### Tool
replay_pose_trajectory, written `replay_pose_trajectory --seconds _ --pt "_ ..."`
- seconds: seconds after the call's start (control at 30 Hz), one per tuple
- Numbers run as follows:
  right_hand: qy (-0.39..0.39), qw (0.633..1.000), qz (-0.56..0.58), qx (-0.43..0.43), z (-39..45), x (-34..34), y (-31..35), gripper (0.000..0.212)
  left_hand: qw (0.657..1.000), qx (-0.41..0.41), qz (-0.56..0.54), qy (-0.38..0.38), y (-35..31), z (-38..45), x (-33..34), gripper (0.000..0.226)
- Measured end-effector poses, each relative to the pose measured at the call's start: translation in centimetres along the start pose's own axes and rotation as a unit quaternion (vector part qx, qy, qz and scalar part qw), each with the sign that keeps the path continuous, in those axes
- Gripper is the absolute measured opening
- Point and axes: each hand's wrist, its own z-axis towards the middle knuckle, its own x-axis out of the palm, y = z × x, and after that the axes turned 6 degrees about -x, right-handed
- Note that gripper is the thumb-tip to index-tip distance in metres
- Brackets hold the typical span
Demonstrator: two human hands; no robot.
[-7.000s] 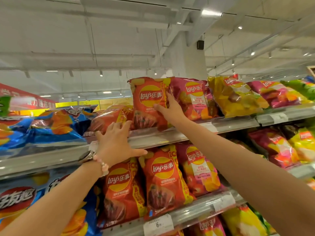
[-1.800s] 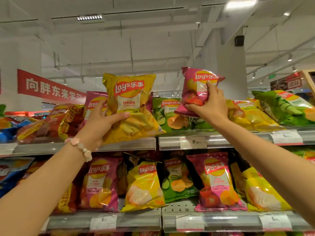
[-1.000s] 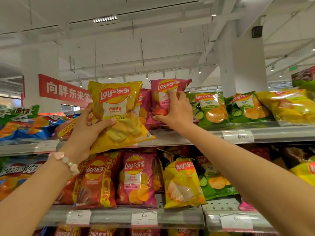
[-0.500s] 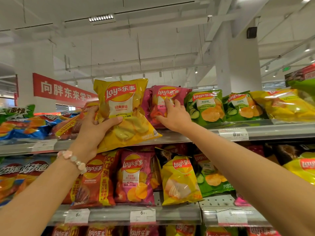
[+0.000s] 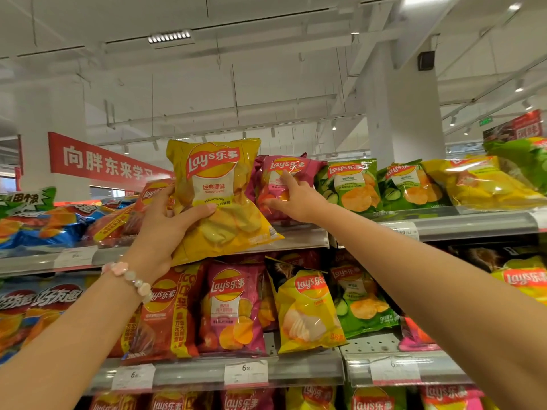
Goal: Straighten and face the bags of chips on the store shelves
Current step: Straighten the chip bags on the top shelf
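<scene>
Gripping the upright, front-facing yellow bag, the left hand curls; right hand fingers press the pink bag.

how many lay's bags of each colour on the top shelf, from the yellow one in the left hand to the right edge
yellow: 2, the held yellow bag and the lying yellow bag
pink: 2, the front pink bag and a mostly hidden pink bag
green: 3, green bags
total: 7
</scene>
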Motion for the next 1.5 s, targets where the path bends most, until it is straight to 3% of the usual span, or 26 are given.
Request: replay_pose_trajectory --seconds 0.07,0.2,0.27,0.33,0.5,0.63,0.73,0.9,1.0,1.07,1.23,1.37,1.43,1.5 --pt "-0.017 0.999 0.047 0.002 -0.4 -0.5 0.0 0.084 1.000 0.004 0.002 0.010 -0.2 -0.1 0.6 0.099" --pt "-0.155 0.969 0.191 -0.025 -2.4 -1.9 0.6 0.061 0.999 0.018 -0.028 0.034 0.0 -0.4 2.3 0.074" --pt "-0.172 0.929 0.327 -0.029 -3.9 -2.9 1.1 0.054 0.998 0.019 -0.041 0.044 0.2 -0.3 3.4 0.083" --pt "-0.140 0.904 0.402 -0.030 -5.4 -4.1 1.0 0.056 0.997 0.022 -0.053 0.050 0.3 -0.2 4.9 0.093" --pt "-0.052 0.913 0.400 -0.057 -8.4 -6.1 -1.3 0.072 0.993 0.034 -0.078 0.078 0.3 -0.2 9.6 0.094" --pt "-0.065 0.921 0.382 -0.045 -9.8 -7.7 -3.5 0.088 0.991 0.034 -0.081 0.097 0.1 -0.1 13.8 0.106" --pt "-0.080 0.930 0.358 -0.033 -10.7 -9.7 -5.8 0.099 0.988 0.037 -0.088 0.120 0.1 -0.1 17.4 0.093" --pt "-0.092 0.942 0.323 -0.024 -12.5 -13.0 -9.7 0.093 0.982 0.027 -0.094 0.160 0.1 -0.5 22.9 0.097" --pt "-0.107 0.943 0.314 -0.026 -13.4 -14.7 -12.0 0.090 0.982 0.033 -0.093 0.162 -0.1 -1.0 26.1 0.075" --pt "-0.110 0.939 0.324 -0.028 -14.0 -15.9 -13.7 0.084 0.980 0.046 -0.100 0.166 -0.3 -1.3 28.3 0.072" --pt "-0.110 0.932 0.344 -0.039 -15.6 -18.3 -18.0 0.072 0.976 0.057 -0.111 0.180 -0.6 -2.5 33.5 0.087" --pt "-0.125 0.923 0.363 -0.035 -17.0 -20.1 -21.4 0.061 0.976 0.021 -0.109 0.187 -0.8 -3.3 37.0 0.103" --pt "-0.137 0.917 0.373 -0.031 -17.7 -21.2 -23.3 0.057 0.976 0.008 -0.112 0.187 -0.9 -3.7 38.9 0.086" --pt "-0.160 0.912 0.377 -0.024 -18.4 -22.8 -25.0 0.054 0.976 -0.015 -0.123 0.176 -0.9 -4.0 41.0 0.046"
